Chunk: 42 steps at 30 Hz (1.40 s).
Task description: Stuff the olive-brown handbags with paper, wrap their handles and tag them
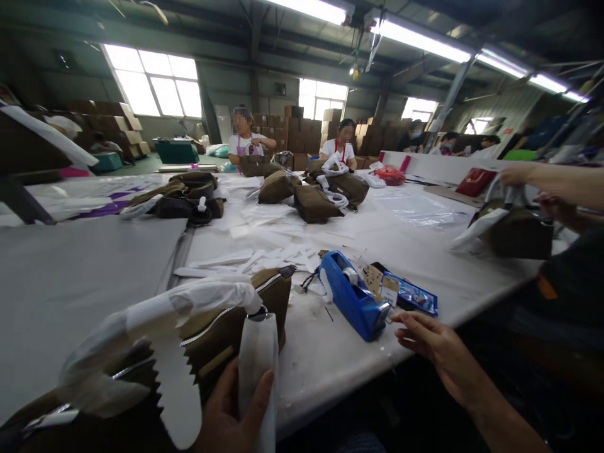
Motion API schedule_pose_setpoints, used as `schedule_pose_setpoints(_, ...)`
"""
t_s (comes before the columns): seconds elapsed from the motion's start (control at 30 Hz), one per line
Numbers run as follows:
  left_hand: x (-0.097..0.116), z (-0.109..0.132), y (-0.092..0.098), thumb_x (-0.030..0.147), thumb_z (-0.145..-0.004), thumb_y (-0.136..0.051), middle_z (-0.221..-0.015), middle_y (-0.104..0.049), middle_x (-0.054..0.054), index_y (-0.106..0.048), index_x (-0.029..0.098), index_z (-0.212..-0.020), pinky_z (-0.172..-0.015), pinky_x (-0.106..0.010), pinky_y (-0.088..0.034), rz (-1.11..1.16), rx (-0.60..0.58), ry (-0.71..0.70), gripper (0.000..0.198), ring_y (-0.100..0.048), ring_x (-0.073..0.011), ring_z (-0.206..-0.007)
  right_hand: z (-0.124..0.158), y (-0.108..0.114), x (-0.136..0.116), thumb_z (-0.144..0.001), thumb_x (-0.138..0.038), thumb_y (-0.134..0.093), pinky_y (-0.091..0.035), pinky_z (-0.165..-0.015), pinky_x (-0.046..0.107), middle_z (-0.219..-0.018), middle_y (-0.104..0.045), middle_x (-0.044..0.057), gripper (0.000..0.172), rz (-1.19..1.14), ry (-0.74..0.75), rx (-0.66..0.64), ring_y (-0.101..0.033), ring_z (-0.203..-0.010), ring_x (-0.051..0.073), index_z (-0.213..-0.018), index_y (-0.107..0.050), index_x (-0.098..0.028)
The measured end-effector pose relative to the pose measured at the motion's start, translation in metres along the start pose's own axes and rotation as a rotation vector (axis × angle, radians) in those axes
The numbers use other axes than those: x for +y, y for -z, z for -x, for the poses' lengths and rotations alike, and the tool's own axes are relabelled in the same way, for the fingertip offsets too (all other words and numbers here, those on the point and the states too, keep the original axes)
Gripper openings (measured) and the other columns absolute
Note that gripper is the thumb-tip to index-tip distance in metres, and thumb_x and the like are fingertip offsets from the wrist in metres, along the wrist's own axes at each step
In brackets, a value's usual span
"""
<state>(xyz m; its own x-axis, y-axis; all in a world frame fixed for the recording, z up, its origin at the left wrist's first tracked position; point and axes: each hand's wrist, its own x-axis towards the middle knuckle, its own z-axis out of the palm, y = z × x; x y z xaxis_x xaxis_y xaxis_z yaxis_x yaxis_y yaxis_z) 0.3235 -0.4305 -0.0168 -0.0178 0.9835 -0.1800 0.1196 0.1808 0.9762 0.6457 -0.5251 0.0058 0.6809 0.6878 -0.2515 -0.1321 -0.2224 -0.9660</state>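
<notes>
A brown handbag with a silver zip lies at the near left, its handle wrapped in white padding. My left hand is closed around a white wrapped strap that hangs from a metal ring on the bag, thumb in front. To the right stands a blue tape dispenser on the table. At its cutting edge, the fingertips of my right hand pinch the end of clear tape; the tape itself is hard to make out. A white toothed strip hangs across the bag.
Behind the dispenser lie a blue packet and cardboard tags. White strips litter the white table. Several brown bags sit further back. A co-worker's arm handles another bag at right; other people work across the table.
</notes>
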Motion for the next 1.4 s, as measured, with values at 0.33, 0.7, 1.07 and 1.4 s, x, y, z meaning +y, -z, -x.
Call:
schedule_pose_setpoints(0.33, -0.003, -0.002, 0.001, 0.066, -0.069, -0.073, -0.108, -0.077, -0.011, -0.068, 0.016, -0.119, -0.102, -0.043, -0.052, -0.084, 0.038, 0.013, 0.07, -0.069, -0.0362, -0.11, -0.021, -0.014, 0.048, -0.053, -0.059, -0.091, -0.054, -0.062, 0.024, -0.073, -0.072, 0.004, 0.053, -0.108, 0.068, 0.082, -0.064, -0.065, 0.014, -0.083, -0.078, -0.017)
schedule_pose_setpoints(0.7, -0.003, -0.004, 0.003, 0.064, -0.068, -0.075, -0.112, -0.076, -0.009, -0.066, 0.02, -0.118, -0.108, -0.047, -0.044, -0.075, -0.013, 0.017, 0.067, -0.065, -0.0373, -0.114, -0.013, -0.012, 0.065, -0.061, -0.055, -0.088, -0.057, -0.07, 0.037, -0.075, -0.076, 0.007, 0.045, 0.019, 0.186, 0.188, -0.069, -0.069, 0.025, -0.084, -0.079, -0.017)
schedule_pose_setpoints(1.07, 0.001, 0.002, -0.004, 0.058, -0.073, -0.076, -0.112, -0.075, -0.013, -0.065, 0.014, -0.118, -0.095, -0.044, -0.05, 0.042, -0.026, -0.106, 0.064, -0.068, -0.0351, -0.107, 0.067, -0.112, -0.012, -0.091, -0.044, -0.065, -0.052, -0.067, 0.025, -0.072, -0.069, 0.004, 0.029, 0.11, 0.52, -0.627, -0.065, -0.069, 0.017, -0.079, -0.072, -0.019)
schedule_pose_setpoints(1.4, 0.001, 0.0, -0.003, 0.052, -0.073, -0.078, -0.111, -0.075, -0.011, -0.073, 0.018, -0.112, -0.097, -0.04, -0.049, 0.086, -0.015, -0.195, 0.053, -0.066, -0.0348, -0.11, 0.053, -0.198, -0.042, -0.086, -0.042, -0.064, -0.038, -0.053, 0.025, -0.059, -0.064, 0.0, 0.034, 0.378, 0.583, -0.602, -0.055, -0.056, 0.014, -0.063, -0.066, -0.017)
